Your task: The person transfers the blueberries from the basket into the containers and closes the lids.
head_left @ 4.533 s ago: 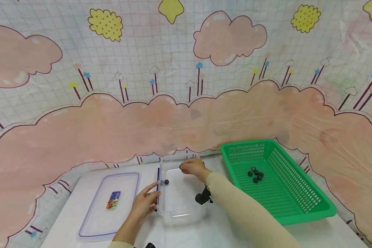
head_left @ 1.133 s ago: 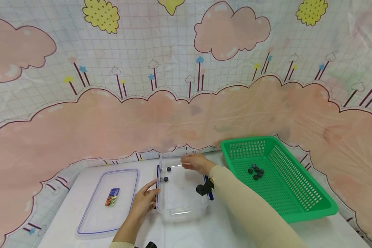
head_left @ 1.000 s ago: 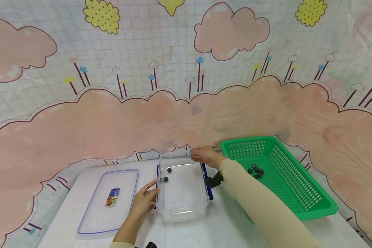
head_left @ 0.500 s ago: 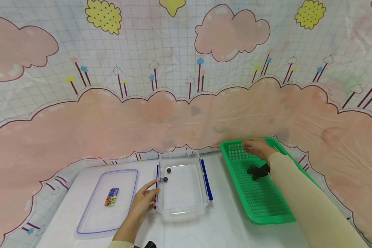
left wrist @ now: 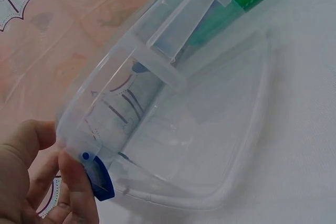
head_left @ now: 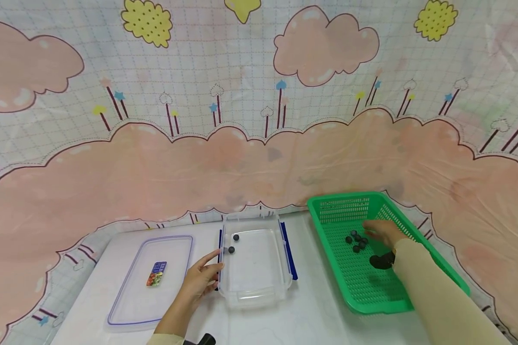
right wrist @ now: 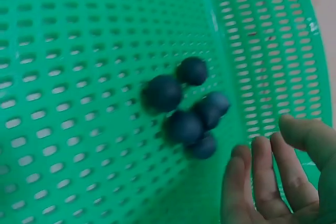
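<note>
My left hand (head_left: pixel 198 279) holds the left side wall of a clear plastic food container (head_left: pixel 259 294), with thumb and fingers at its rim near a blue latch (left wrist: pixel 100 179). Two blueberries lie inside along that wall, a farther blueberry (head_left: pixel 236 237) and a nearer blueberry (head_left: pixel 231 249). To the right stands a green perforated basket (head_left: pixel 343 282). Several blueberries (right wrist: pixel 164 94) sit clustered on its floor. Over the basket is my right hand (head_left: pixel 385 232), fingers apart and relaxed, nothing between them. In the right wrist view its fingertips (right wrist: pixel 261 142) are just beside the cluster.
A clear lid with a blue seal (head_left: pixel 134 306) lies flat on the white table (head_left: pixel 311 306) at the left, bearing a colourful label (head_left: pixel 156 274). Another blue latch (head_left: pixel 289 251) hangs on the container's right side. Patterned fabric (head_left: pixel 259 172) rises behind the table.
A second blueberry now lies in the container, where my right hand was. That hand has since swung right over the green basket and lowered toward the cluster. My left hand has stayed put.
</note>
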Demonstrator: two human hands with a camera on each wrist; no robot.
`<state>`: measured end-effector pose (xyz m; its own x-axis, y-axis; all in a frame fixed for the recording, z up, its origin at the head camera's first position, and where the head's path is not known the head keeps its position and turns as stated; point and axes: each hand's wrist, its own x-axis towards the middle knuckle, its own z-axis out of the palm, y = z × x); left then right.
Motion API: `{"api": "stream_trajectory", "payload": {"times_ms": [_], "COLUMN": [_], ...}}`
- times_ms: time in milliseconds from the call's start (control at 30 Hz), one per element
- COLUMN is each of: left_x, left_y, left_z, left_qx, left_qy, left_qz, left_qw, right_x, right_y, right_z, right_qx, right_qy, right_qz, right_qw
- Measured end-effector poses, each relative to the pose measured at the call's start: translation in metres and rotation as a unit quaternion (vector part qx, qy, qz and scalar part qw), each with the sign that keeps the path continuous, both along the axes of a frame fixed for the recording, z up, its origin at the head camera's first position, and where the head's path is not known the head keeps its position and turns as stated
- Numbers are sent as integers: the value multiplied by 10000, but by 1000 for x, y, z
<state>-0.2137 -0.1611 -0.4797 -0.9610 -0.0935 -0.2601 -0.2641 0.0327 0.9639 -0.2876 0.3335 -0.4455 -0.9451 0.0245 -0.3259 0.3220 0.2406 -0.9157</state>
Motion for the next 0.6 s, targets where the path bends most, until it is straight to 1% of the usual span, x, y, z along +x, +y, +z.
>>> {"api": "stream_trajectory", "payload": {"times_ms": [100,200,300,433,600], "left_x": [0,0,0,1,1], "left_y": [0,0,0,0,1], "left_z": [-1,-1,-2,-3,-4], "left_qx": [13,12,20,50,60], "left_qy": [-10,-3,-2,9,18], "left_qz": [-4,1,12,22,19], "left_qw": [10000,10000,10000,10000,10000], "right_x": [4,7,8,7,5], "right_y": [2,0,-2,-5,-5], "right_z": [-8,-13,-17,-24,-26], "right_qx": [358,554,555,540,737], "right_qy": [25,-77,-174,-134,-107], "right_qz": [-180,-313,-461,-661,-696], "right_qw": [9992,9979,9972,9963,9948]}}
